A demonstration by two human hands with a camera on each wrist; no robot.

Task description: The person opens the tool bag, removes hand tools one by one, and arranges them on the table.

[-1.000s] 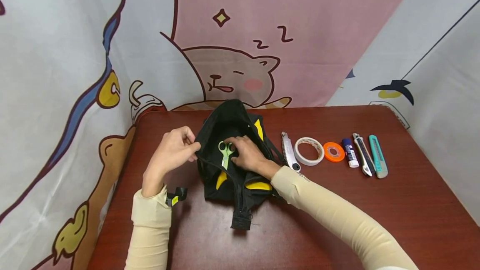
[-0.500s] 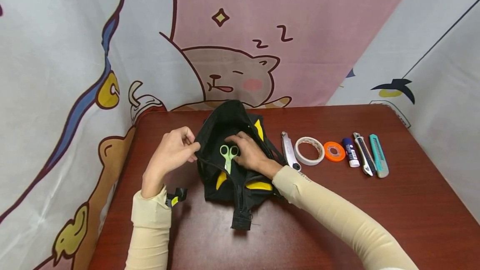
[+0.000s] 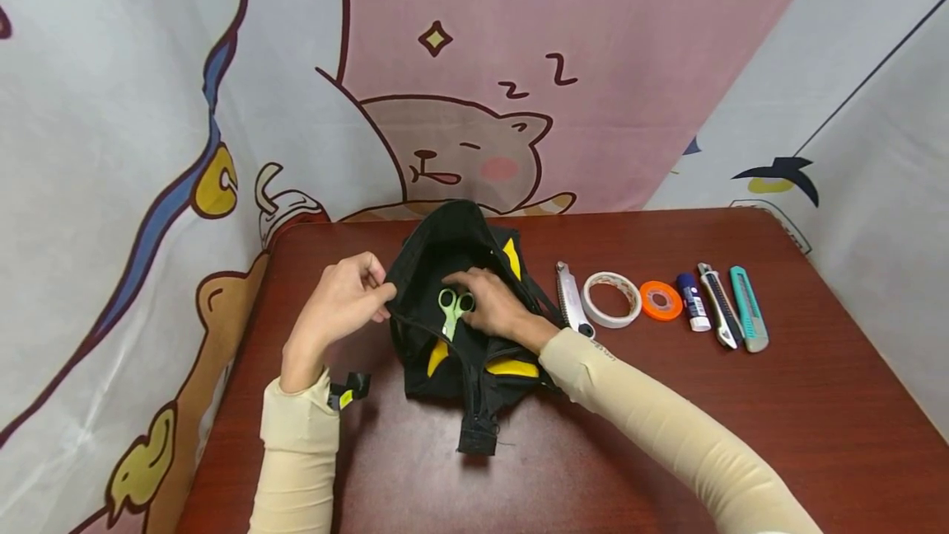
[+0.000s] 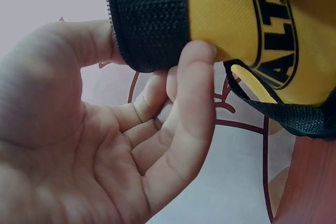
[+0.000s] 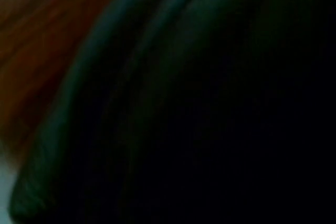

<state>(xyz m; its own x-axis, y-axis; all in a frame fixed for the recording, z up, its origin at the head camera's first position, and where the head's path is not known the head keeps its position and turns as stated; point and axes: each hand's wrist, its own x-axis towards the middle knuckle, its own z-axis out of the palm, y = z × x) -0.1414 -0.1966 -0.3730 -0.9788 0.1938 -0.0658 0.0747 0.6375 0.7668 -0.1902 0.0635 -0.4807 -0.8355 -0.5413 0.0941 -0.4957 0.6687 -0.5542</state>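
A black and yellow zippered tool bag stands on the table with its mouth wide apart. My left hand pinches the left edge of that mouth. In the left wrist view, thumb and fingers of the left hand meet on the black zipper band, beside yellow cloth with black letters. Inside the bag's mouth, my right hand holds light green scissors at one finger loop, blades pointing down. Part of the grip is hidden. The right wrist view is dark and blurred by black cloth.
Right of the bag, a row lies on the brown table: a white-grey utility knife, white tape roll, orange tape roll, glue stick, another utility knife, teal cutter. A printed cloth hangs behind.
The scissors and my right hand have shifted slightly to the right inside the bag's mouth. My left hand keeps its place on the bag's edge.
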